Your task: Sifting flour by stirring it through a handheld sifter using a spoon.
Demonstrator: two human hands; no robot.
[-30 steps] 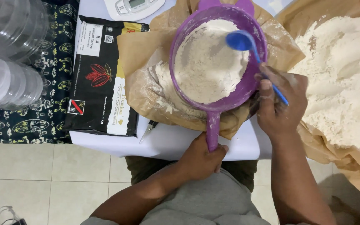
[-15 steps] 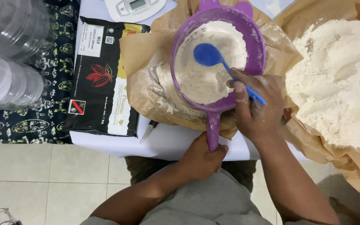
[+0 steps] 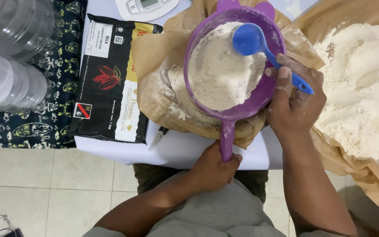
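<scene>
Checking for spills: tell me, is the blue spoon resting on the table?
No, the right hand holds the blue spoon over the flour in the purple sieve.

I hold a round purple plastic sieve (image 3: 231, 66) by its long straight handle, which points back toward me with my left hand (image 3: 213, 169) wrapped around its end. The sieve is more than half full of pale, off-white flour (image 3: 222, 72) (heaped unevenly, higher on the far side). In my right hand (image 3: 292, 103) is a blue plastic spoon (image 3: 259, 46), its bowl resting over the flour near the sieve's far right rim.
</scene>
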